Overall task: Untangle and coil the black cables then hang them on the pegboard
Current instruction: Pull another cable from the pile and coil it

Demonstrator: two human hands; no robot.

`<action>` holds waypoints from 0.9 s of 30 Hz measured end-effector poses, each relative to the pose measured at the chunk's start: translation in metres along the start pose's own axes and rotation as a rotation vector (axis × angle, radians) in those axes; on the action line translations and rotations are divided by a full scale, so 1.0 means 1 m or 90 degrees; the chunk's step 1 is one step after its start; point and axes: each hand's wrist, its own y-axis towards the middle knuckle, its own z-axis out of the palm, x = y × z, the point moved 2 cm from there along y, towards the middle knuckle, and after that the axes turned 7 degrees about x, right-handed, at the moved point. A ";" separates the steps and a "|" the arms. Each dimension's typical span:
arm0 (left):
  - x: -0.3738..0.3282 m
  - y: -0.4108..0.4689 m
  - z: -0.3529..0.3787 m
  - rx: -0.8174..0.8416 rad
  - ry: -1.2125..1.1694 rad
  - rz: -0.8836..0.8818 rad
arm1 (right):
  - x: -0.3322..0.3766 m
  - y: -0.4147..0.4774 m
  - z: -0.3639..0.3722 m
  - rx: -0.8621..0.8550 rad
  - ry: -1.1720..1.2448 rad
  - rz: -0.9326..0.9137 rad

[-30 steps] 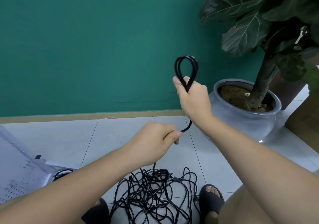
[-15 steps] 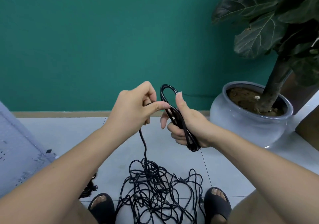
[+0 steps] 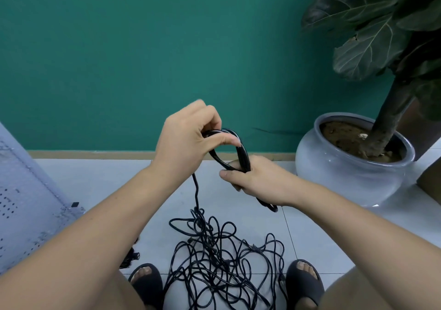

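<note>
Above the tangled cables (image 3: 205, 239) on the floor tiles, the right hand (image 3: 260, 183) grips a small black coil (image 3: 245, 157) from the side. The left hand (image 3: 188, 142), held a little higher, pinches the top loop of the coil between thumb and curled fingers.

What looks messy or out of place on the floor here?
The black cables lie in a knotted heap on the floor between the sandals; one strand rises to the small coil gripped by the left hand and right hand.
</note>
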 end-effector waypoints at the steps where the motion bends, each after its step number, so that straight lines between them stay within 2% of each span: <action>1: 0.001 0.002 -0.001 0.008 0.008 0.005 | 0.001 -0.002 0.001 0.015 -0.005 -0.003; 5: 0.007 0.007 -0.003 0.091 0.001 0.002 | -0.001 -0.005 -0.001 0.004 -0.004 -0.035; 9: 0.012 0.008 0.001 0.147 -0.134 -0.109 | -0.007 0.000 0.002 -0.030 -0.049 -0.038; 17: 0.003 0.005 0.030 0.113 -0.476 -0.279 | -0.009 0.016 0.016 -0.096 0.013 -0.051; 21: 0.004 0.012 0.031 0.084 -0.544 -0.342 | -0.004 0.029 0.029 -0.079 0.044 -0.065; 23: 0.005 0.015 0.030 0.072 -0.542 -0.375 | -0.002 0.034 0.034 -0.059 0.081 -0.058; 27: 0.009 0.016 0.028 0.026 -0.527 -0.388 | 0.002 0.039 0.037 -0.054 0.053 -0.014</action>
